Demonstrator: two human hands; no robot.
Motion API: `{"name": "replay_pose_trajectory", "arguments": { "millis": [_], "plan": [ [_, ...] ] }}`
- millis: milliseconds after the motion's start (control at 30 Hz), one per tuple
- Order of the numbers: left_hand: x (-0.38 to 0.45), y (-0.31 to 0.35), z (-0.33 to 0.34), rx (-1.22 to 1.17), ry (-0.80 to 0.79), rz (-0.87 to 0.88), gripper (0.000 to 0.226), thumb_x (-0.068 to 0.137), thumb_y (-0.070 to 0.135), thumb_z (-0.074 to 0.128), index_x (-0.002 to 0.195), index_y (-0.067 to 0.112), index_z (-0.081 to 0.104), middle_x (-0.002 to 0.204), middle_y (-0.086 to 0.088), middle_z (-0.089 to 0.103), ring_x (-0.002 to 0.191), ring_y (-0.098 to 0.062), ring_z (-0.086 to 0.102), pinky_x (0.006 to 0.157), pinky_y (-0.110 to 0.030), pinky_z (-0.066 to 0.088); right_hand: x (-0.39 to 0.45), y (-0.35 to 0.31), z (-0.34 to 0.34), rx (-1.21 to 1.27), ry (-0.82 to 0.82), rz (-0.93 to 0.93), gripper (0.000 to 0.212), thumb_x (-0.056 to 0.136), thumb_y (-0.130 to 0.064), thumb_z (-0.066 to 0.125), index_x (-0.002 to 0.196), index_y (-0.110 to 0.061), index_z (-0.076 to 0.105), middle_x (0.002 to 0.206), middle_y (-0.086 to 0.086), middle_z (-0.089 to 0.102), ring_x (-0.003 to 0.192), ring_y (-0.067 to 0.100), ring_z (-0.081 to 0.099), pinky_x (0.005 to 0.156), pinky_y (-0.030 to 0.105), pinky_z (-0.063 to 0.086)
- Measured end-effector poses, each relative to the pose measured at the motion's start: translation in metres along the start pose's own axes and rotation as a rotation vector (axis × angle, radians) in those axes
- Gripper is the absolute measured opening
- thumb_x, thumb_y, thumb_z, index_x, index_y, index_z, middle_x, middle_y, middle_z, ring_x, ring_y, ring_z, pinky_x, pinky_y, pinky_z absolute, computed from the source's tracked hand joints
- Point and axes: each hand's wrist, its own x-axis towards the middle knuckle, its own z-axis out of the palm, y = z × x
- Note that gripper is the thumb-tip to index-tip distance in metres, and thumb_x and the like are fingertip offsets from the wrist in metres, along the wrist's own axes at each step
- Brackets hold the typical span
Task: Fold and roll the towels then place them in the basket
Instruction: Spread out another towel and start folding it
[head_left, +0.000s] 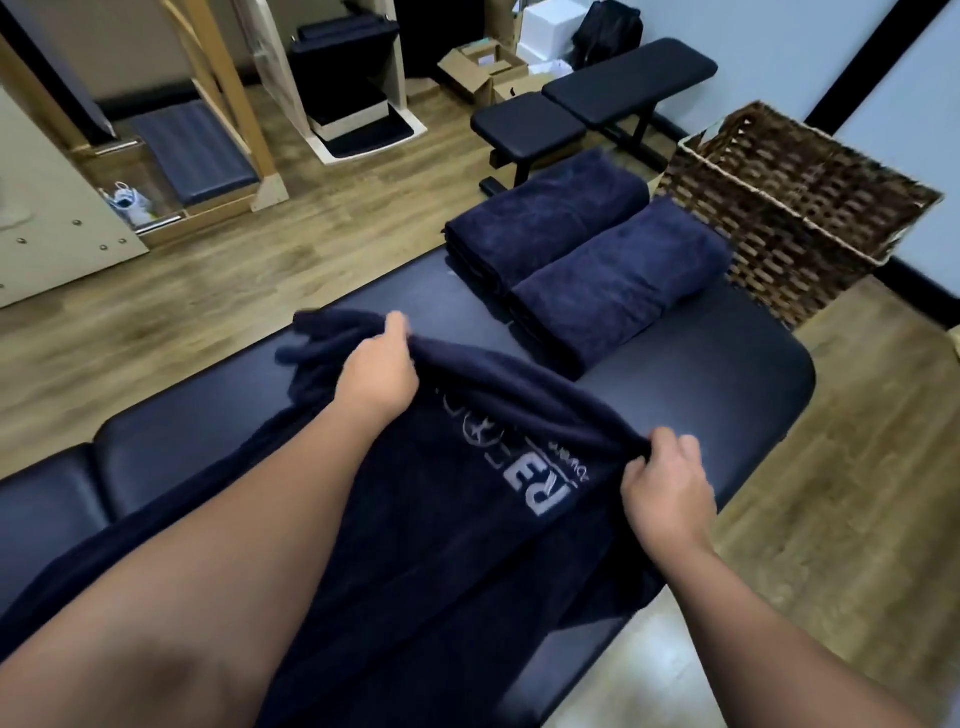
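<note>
A navy towel (467, 519) with white lettering lies stretched along the padded table (701, 374). My left hand (382, 371) grips its far edge on the left. My right hand (667, 483) pinches the same edge on the right, lifting it slightly off the table. Two folded navy towels (545, 218) (618, 280) lie side by side at the table's far end. A brown woven basket (795, 208) stands on the floor just beyond that end, to the right; I cannot see inside it.
A black workout bench (597, 98) stands behind the folded towels. Cardboard boxes (483, 67) sit at the back wall. Wooden equipment (208, 104) fills the left side. Wood floor surrounds the table.
</note>
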Motion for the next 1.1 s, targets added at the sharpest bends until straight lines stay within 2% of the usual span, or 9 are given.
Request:
{"name": "replay_pose_trajectory", "arguments": {
  "millis": [100,167,267,433,533,667,833,1000,1100],
  "plan": [
    [0.006,0.010,0.002,0.090,-0.198,0.099,0.081,0.094,0.020,0.060,0.152,0.044,0.009,0.151,-0.015,0.040,0.125,-0.042,0.053,0.095,-0.052,0.048,0.013,-0.004,0.002,-0.012,-0.034,0.002,0.028,0.091,-0.013,0.054,0.119,-0.014,0.050,0.112,0.011,0.039,0.081,0.044,0.060,0.072,0.047,0.050],
    [-0.002,0.007,0.008,0.323,-0.267,0.085,0.069,0.092,0.024,0.058,0.151,0.036,0.023,0.149,-0.014,0.037,0.127,-0.038,0.050,0.098,-0.054,0.046,0.012,-0.007,0.009,-0.042,-0.145,-0.156,0.037,0.091,-0.020,0.059,0.126,-0.014,0.052,0.116,0.010,0.043,0.094,0.042,0.060,0.081,0.046,0.052],
    [-0.026,-0.010,0.018,0.539,-0.241,0.069,0.035,0.092,0.022,0.054,0.127,0.017,0.053,0.130,-0.011,0.048,0.121,-0.032,0.049,0.093,-0.049,0.045,-0.006,-0.013,0.028,-0.152,-0.344,-0.528,0.039,0.092,-0.033,0.060,0.129,-0.021,0.056,0.118,0.003,0.050,0.108,0.030,0.056,0.092,0.044,0.050],
    [-0.080,-0.061,0.021,0.449,-0.237,-0.124,0.033,0.094,0.014,0.047,0.126,0.016,0.039,0.120,-0.008,0.052,0.096,-0.029,0.057,0.069,-0.039,0.045,-0.055,-0.030,0.053,-0.246,-0.391,-0.882,0.032,0.076,-0.042,0.066,0.104,-0.027,0.067,0.098,-0.005,0.056,0.092,0.025,0.055,0.067,0.041,0.052],
    [-0.116,-0.093,0.017,0.410,-0.193,-0.193,0.019,0.102,0.027,0.042,0.118,0.017,0.038,0.110,-0.005,0.059,0.079,-0.027,0.057,0.059,-0.037,0.046,-0.085,-0.044,0.061,-0.196,-0.389,-1.027,0.028,0.077,-0.047,0.060,0.097,-0.029,0.066,0.093,-0.008,0.054,0.085,0.021,0.056,0.066,0.038,0.048],
    [-0.166,-0.120,0.011,0.439,-0.166,-0.138,0.046,0.099,0.062,0.037,0.111,0.019,0.048,0.109,-0.002,0.060,0.095,-0.025,0.063,0.071,-0.037,0.049,-0.123,-0.059,0.062,-0.129,-0.486,-1.235,0.031,0.080,-0.056,0.052,0.096,-0.030,0.061,0.094,-0.011,0.053,0.084,0.016,0.054,0.068,0.033,0.048],
    [-0.226,-0.157,0.008,0.438,-0.146,-0.163,0.055,0.092,0.068,0.049,0.119,0.020,0.051,0.115,-0.002,0.062,0.103,-0.025,0.063,0.085,-0.040,0.048,-0.174,-0.071,0.055,-0.233,-0.587,-1.424,0.046,0.073,-0.068,0.052,0.099,-0.031,0.060,0.094,-0.009,0.051,0.083,0.015,0.052,0.067,0.033,0.046],
    [-0.265,-0.195,0.005,0.354,-0.079,-0.184,0.037,0.100,0.053,0.051,0.117,0.021,0.050,0.109,0.003,0.060,0.095,-0.020,0.062,0.077,-0.035,0.045,-0.221,-0.072,0.070,-0.456,-0.642,-1.400,0.037,0.053,-0.036,0.088,0.074,-0.030,0.059,0.077,-0.012,0.049,0.066,0.011,0.050,0.055,0.025,0.038],
    [-0.275,-0.208,0.003,0.337,-0.129,-0.096,0.020,0.108,0.036,0.041,0.093,0.023,0.043,0.092,0.006,0.060,0.073,-0.018,0.055,0.070,-0.032,0.037,-0.236,-0.091,0.059,-0.467,-0.673,-1.292,0.033,0.052,-0.016,0.083,0.077,-0.022,0.062,0.082,-0.004,0.057,0.074,0.017,0.056,0.061,0.028,0.038]
  ]
}}
